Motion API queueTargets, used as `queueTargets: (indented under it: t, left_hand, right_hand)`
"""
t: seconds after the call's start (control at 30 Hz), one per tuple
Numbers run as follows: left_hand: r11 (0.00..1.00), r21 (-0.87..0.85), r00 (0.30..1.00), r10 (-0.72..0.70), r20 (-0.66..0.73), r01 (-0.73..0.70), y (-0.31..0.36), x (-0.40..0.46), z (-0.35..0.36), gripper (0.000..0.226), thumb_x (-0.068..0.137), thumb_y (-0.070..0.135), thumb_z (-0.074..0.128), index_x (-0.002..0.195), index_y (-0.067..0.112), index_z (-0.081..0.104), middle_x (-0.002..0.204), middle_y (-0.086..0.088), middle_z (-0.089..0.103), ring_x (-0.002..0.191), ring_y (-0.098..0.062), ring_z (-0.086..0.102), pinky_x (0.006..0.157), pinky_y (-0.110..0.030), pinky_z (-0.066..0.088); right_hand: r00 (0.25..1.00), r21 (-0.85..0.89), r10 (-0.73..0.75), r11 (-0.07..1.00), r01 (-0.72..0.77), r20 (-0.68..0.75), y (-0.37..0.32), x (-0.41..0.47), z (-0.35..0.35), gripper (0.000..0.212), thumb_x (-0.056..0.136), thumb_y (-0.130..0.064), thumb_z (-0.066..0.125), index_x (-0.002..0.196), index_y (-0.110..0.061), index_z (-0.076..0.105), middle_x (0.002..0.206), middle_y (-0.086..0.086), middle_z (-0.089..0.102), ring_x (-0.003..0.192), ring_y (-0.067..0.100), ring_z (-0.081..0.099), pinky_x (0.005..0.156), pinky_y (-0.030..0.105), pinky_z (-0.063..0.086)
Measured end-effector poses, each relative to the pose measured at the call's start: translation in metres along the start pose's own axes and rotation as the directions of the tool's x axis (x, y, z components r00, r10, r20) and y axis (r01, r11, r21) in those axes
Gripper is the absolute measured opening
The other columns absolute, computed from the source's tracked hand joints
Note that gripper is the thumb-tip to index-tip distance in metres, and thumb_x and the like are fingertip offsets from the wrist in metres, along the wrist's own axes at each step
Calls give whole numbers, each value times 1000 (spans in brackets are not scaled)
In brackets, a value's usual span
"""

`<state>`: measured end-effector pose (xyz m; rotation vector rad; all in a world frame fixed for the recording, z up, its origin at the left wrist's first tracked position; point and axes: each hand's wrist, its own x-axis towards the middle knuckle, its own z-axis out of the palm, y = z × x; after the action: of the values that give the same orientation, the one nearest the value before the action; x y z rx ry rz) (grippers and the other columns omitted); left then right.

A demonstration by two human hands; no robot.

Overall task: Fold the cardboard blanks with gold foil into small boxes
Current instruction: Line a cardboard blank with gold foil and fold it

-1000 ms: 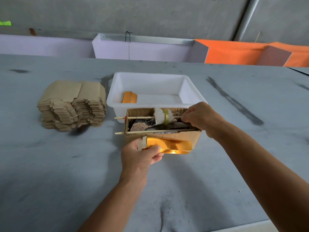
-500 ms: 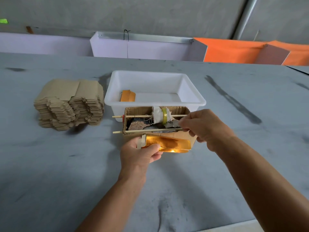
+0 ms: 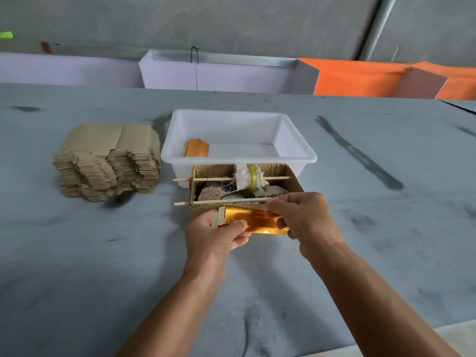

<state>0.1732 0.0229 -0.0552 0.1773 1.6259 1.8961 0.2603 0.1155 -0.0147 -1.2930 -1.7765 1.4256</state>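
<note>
A gold-foil box blank [image 3: 257,219], partly folded into a long box, is held just above the grey table in front of a brown cardboard holder. My left hand [image 3: 216,235] grips its left end, thumb on the foil, where a bare cardboard flap sticks out. My right hand [image 3: 304,217] pinches its right end from above, fingers curled over the top edge. A tall stack of flat cardboard blanks [image 3: 108,161] lies to the left. One folded gold box [image 3: 197,148] lies inside the white tub [image 3: 298,155].
The open cardboard holder [image 3: 296,185] has two wooden sticks across it, a cloth-wrapped roll with yellow tape [image 3: 248,177] and scraps inside. It stands against the tub's front. White and orange panels line the table's far edge.
My right hand left the cardboard holder, moved down and toward me, and took hold of the gold blank's right end. My left hand kept its grip on the left end.
</note>
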Motion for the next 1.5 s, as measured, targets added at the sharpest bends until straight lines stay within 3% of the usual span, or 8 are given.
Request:
queueTargets:
  t: [0.53, 0.83, 0.97, 1.13, 1.27, 1.5]
  left_hand:
    - [1000, -12, 1000, 16, 10, -16, -4, 3, -2, 23, 72, -10, 73, 88, 5, 66, 70, -10, 70, 54, -20, 69, 50, -22, 54]
    - [1000, -10, 1000, 13, 3, -13, -4, 3, -2, 23, 72, -10, 73, 85, 7, 66, 71, -9, 71, 56, -20, 70, 51, -23, 54]
    - [1000, -19, 1000, 19, 6, -19, -3, 1, -2, 22, 72, -11, 73, 81, 8, 66, 64, -7, 71, 54, -20, 69, 49, -21, 53]
    - [999, -19, 999, 37, 20, -36, -3, 0, -1, 22, 73, -12, 71, 79, 9, 66, 67, -9, 70, 54, -19, 68, 51, -22, 54]
    - [999, -20, 999, 38, 22, -37, -3, 1, -1, 21, 73, -12, 71, 81, 8, 66, 69, -10, 70, 53, -19, 68, 52, -22, 55]
    - [999, -23, 999, 39, 22, -39, -5, 1, -2, 21, 73, -11, 71, 80, 8, 66, 63, -7, 70, 54, -20, 68, 51, -22, 54]
  right_hand:
    - [999, 53, 42, 998, -42, -8, 6, -4, 3, 25, 83, -10, 68, 58, -9, 67, 39, -8, 56, 33, -1, 48, 33, 12, 33]
    - [999, 74, 43, 996, -42, -10, 6, -6, 3, 24, 82, -9, 68, 59, -8, 67, 43, -6, 57, 33, -1, 47, 33, 12, 33]
    - [985, 164, 151, 973, -163, 83, 1, -7, -1, 19, 81, -9, 69, 62, -9, 68, 47, -3, 61, 34, 1, 46, 34, 15, 32]
    - [908, 296, 307, 873, -388, 285, 0, -2, -6, 11, 83, -10, 65, 72, -11, 67, 57, 2, 65, 37, 5, 45, 34, 14, 26]
    - [891, 312, 323, 852, -421, 320, 3, 1, -8, 16, 85, -11, 61, 71, -11, 68, 58, 2, 65, 38, 5, 45, 33, 13, 26]
    - [917, 280, 303, 885, -372, 261, 5, 0, -7, 12, 81, -12, 68, 69, -10, 67, 56, 2, 64, 39, 6, 44, 34, 16, 27]
